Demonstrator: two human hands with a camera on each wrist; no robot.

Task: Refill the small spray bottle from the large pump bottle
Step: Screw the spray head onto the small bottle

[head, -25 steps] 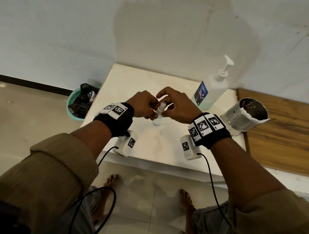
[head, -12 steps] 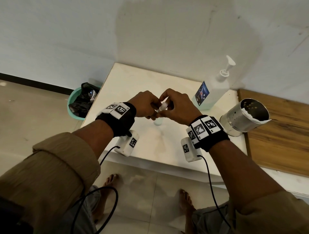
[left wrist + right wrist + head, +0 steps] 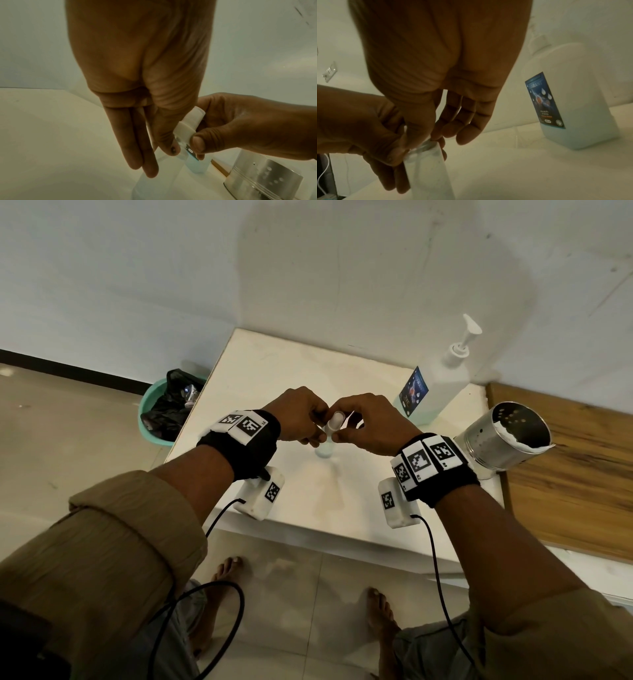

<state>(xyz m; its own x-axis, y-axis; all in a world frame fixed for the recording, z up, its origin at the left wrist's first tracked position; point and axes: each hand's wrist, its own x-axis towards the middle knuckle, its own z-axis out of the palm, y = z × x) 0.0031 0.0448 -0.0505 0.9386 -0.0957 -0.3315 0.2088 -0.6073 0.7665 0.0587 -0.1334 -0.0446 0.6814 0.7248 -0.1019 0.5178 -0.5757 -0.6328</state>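
The small clear spray bottle (image 3: 324,451) is at the middle of the white table (image 3: 274,364), tilted a little. My left hand (image 3: 313,434) grips its neck from the left, thumb on the front. My right hand (image 3: 342,430) pinches the white spray head (image 3: 335,421) between thumb and forefinger. In the left wrist view that spray head (image 3: 188,125) shows in the right hand's pinch. In the right wrist view the bottle's body (image 3: 428,175) hangs below both hands. Whether its base touches the table I cannot tell. The large pump bottle (image 3: 435,381) stands untouched at the back right.
A perforated steel can (image 3: 507,440) lies tipped at the table's right edge, beside a wooden board (image 3: 575,481). A teal bin (image 3: 150,419) with a black bag sits on the floor to the left. A wall runs close behind the table.
Both hands have stayed on the small bottle and risen slightly. The right fingers have shifted their hold round the white spray head, and the bottle now leans a little.
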